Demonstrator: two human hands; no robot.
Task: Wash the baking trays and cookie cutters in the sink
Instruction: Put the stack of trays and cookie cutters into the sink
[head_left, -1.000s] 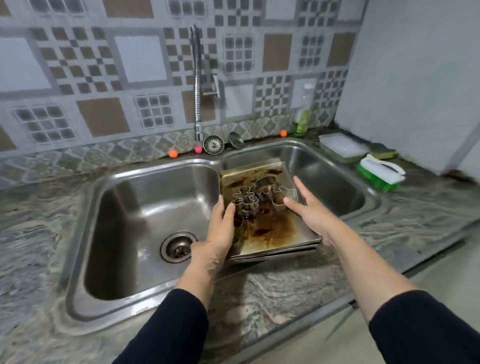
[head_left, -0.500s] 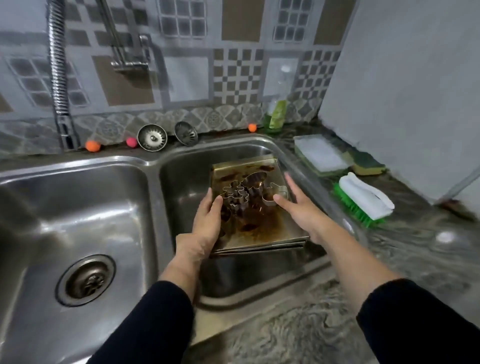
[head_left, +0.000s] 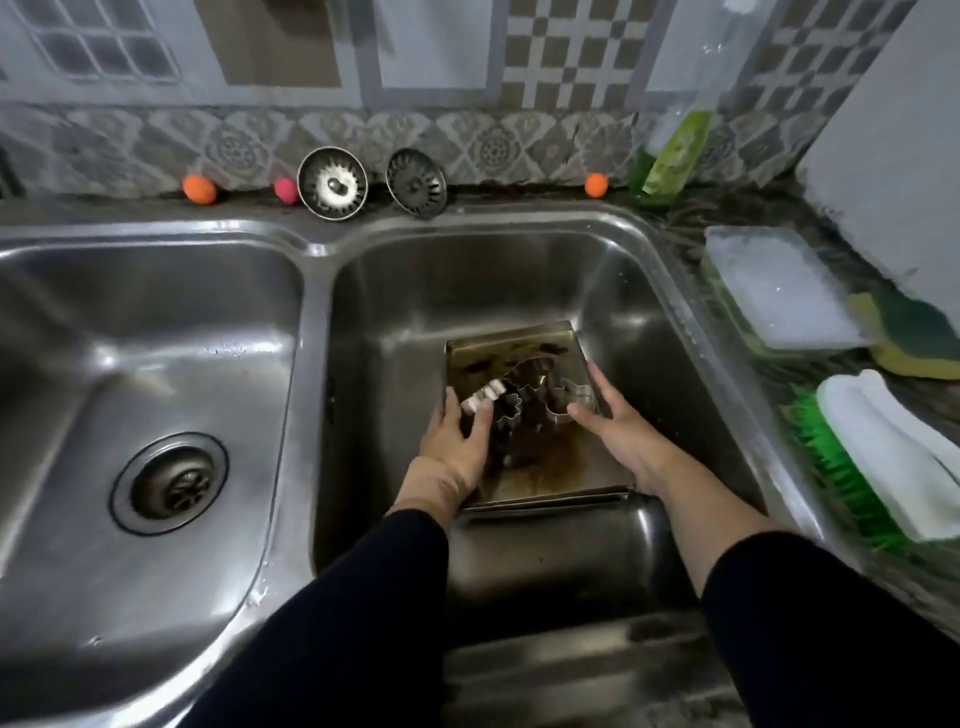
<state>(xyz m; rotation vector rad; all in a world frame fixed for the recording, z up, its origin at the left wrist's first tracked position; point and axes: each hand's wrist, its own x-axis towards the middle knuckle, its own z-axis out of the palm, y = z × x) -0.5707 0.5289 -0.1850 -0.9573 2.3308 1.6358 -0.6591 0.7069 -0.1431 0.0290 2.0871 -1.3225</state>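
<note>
A stack of stained metal baking trays (head_left: 550, 467) sits low inside the right basin (head_left: 519, 270) of a double steel sink. Several metal cookie cutters (head_left: 524, 400) lie on the top tray. My left hand (head_left: 454, 447) grips the stack's left edge, thumb on the top tray. My right hand (head_left: 618, 431) grips the right edge, thumb near a cutter. Brown burnt residue covers the tray's middle and near part.
The left basin (head_left: 156, 364) has an open drain (head_left: 169, 483). Two drain strainers (head_left: 332, 183) lean at the back rim beside small orange and pink balls. On the right counter are a green soap bottle (head_left: 670, 156), a foamy soap tray (head_left: 779, 291), a sponge (head_left: 914, 332) and a green scrub brush (head_left: 883, 462).
Both hands have carried the tray stack from over the sink divider rightward and down into the right basin. The cutters have shifted on the top tray.
</note>
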